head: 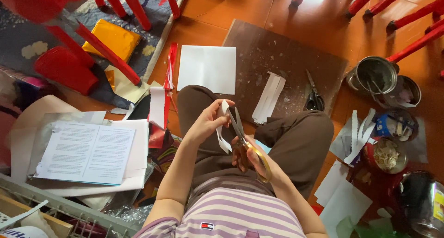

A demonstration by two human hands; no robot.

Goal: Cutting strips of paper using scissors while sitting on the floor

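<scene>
Head view, looking down on a person seated cross-legged on an orange floor.

L hand (206,122): fingers closed, pinching a narrow white paper strip (223,135) near its top; strip hangs down from the pinch and curls just below it.

R hand (252,158): fingers through the yellow handles of scissors (241,134), clasped round them. Blades point up-left from the R hand, parted a little, w/ the strip between or right at the blades; exact contact can't be told. Strip thus sits between both hands, over the lap.

Beyond the grip, away from the body: brown cutting board (286,53) on the floor, w/ a stack of cut white strips (269,97) on it and a second pair of scissors, black-handled (314,97), at its R edge. White sheet (207,68) lies just beside the board, up-left of the L hand.

Left of the L hand, well apart: open printed booklet (85,152) atop loose white sheets; red plastic chair (69,30) further up.

Right of the R hand: wavy-edged white strips (360,134), a metal tin (375,74) and a small bowl of pale bits (386,155).
</scene>
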